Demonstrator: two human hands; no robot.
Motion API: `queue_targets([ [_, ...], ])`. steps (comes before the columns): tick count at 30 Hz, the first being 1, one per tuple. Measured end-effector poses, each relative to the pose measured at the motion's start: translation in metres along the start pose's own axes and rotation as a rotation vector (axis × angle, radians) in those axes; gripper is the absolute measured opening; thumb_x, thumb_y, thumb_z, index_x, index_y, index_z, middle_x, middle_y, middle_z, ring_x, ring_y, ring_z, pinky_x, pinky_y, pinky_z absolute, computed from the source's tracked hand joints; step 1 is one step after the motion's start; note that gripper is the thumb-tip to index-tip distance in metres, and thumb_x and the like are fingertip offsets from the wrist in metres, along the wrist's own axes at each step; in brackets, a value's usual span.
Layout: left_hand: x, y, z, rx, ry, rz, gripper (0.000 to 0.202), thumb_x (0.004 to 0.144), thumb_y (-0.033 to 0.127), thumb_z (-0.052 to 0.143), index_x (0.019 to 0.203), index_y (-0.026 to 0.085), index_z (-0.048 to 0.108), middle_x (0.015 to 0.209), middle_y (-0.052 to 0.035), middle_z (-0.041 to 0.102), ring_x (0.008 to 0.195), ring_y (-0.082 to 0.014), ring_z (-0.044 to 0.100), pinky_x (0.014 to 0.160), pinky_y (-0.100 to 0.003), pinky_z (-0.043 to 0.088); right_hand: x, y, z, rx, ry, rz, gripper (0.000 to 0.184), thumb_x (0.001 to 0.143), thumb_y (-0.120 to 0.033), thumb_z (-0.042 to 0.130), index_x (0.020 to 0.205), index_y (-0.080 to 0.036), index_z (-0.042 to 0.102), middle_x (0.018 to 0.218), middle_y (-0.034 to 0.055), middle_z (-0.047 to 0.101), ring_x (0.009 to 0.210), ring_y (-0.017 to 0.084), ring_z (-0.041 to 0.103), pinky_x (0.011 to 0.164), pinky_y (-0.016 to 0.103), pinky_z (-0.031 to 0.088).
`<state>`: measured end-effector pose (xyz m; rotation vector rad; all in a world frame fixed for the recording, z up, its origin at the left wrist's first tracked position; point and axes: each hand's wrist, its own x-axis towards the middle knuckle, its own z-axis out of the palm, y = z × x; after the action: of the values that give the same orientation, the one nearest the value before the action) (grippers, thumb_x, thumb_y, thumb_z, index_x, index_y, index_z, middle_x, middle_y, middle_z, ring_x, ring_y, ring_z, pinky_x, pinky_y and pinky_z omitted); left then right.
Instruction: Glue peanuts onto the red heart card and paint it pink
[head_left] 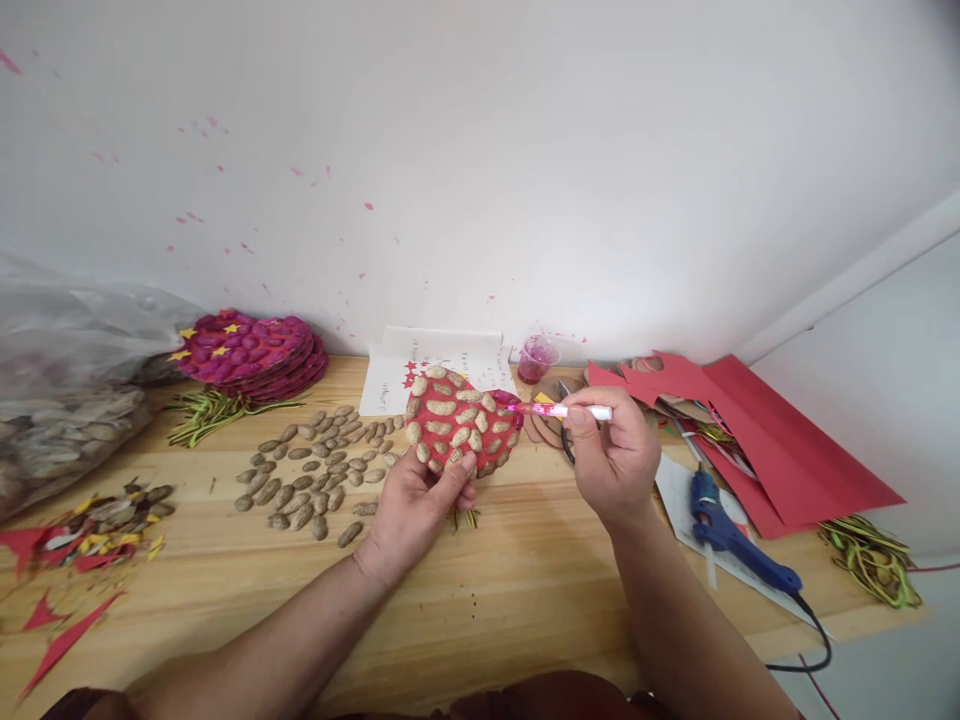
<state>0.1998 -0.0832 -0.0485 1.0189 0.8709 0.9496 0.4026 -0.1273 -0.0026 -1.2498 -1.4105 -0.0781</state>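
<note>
My left hand [420,505] grips the lower edge of a red disc covered with peanuts [455,420], thumb on its face, and holds it tilted above the table. Between the fingers of my right hand [619,455] is a paintbrush [574,411] with a white handle. Its pink-wet bristles touch the disc's upper right edge, where a few peanuts are magenta; the others are bare tan. Behind the disc stands a clear cup with pink paint [537,358]. Loose peanuts [315,470] lie spread on the table left of my left hand.
Stacked magenta peanut discs [251,350] with yellow stars stand at the back left, beside a plastic bag of peanuts [67,430]. A blue glue gun [739,540] with its cord and red card sheets [795,450] lie right. Paper scraps [97,540] lie left; printed paper [379,385] is behind.
</note>
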Motion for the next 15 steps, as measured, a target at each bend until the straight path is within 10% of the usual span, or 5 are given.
queue_targets([
  [15, -0.001, 0.0031, 0.0007, 0.031, 0.0, -0.004, 0.045, 0.067, 0.054, 0.088, 0.075, 0.018, 0.062, 0.059, -0.0016, 0.067, 0.049, -0.0152, 0.061, 0.048, -0.025, 0.054, 0.0023, -0.0083, 0.0019, -0.111, -0.085, -0.171, 0.014, 0.094, -0.013, 0.063, 0.101, -0.025, 0.067, 0.089, 0.0042, 0.068, 0.086, 0.02, 0.061, 0.076, 0.038, 0.049],
])
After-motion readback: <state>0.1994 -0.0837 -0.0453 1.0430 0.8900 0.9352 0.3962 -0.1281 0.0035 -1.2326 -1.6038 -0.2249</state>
